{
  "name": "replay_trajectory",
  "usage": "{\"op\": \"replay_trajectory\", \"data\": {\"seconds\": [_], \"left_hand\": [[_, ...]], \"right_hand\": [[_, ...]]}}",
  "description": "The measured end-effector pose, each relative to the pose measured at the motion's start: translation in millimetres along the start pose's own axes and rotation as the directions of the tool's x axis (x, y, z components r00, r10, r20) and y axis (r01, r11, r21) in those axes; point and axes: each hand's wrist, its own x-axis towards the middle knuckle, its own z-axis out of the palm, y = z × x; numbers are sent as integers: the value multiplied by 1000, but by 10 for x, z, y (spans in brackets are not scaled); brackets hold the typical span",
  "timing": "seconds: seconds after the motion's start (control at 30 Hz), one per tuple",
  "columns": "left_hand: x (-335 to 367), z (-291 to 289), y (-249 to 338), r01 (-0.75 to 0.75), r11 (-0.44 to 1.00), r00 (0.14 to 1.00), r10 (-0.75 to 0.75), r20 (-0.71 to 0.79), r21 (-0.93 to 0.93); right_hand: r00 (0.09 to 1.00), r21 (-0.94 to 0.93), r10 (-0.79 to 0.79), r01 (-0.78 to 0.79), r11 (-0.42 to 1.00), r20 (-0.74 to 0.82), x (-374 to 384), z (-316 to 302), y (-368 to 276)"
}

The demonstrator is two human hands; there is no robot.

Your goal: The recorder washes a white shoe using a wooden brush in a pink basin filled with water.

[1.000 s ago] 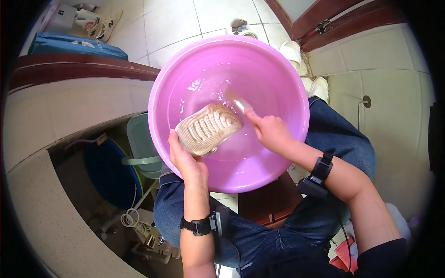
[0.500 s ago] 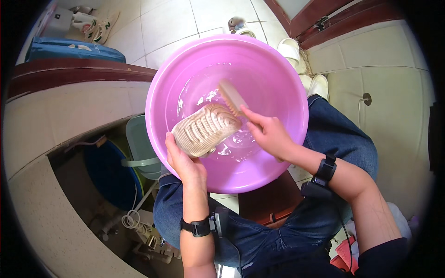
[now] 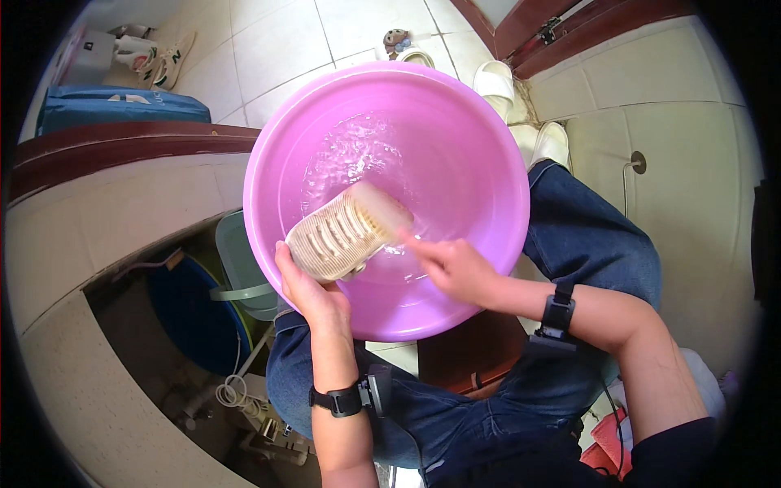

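A large pink basin (image 3: 504, 203) with shallow rippling water (image 3: 354, 146) stands before me. Over the water I see a shoe (image 3: 329, 240) with its pale, ridged sole turned up. My left hand (image 3: 313, 289) is closed around its near-left end, thumb along the edge. My right hand (image 3: 455, 268) grips a scrubbing brush (image 3: 381, 210), forefinger stretched along the handle. The brush head is blurred and lies across the far-right end of the sole, with its bristles against the ridges. The shoe's upper is mostly hidden underneath.
White slippers (image 3: 494, 81) lie on the tiles beyond the basin at right. Left, a blue bag (image 3: 122, 110) rests behind a dark red door sill (image 3: 130, 146). A grey-green bucket (image 3: 244, 260) and a blue round basin (image 3: 191, 309) stand under the counter (image 3: 122, 390).
The brush has swung down from above the shoe's far end onto its sole. Ripples have spread over the water at the basin's far left. The whole view has shifted slightly.
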Motion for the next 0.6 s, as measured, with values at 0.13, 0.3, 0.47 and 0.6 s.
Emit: {"op": "replay_trajectory", "data": {"seconds": [0.13, 0.3, 0.47, 0.6], "left_hand": [[1, 1, 4, -12, 1000, 1000, 12, -12, 1], [5, -1, -5, -2, 1000, 1000, 2, 10, 5], [-31, 8, 14, 5, 1000, 1000, -5, 6, 7], [5, -14, 3, 32, 999, 998, -32, 55, 1]], "right_hand": [[994, 84, -99, 95, 992, 46, -57, -17, -167], [972, 30, 232, -233, 972, 35, 99, -87, 27], [995, 21, 29, -31, 999, 95, 46, -73, -121], [974, -170, 225, -219, 961, 13, 151, -126, 302]]}}
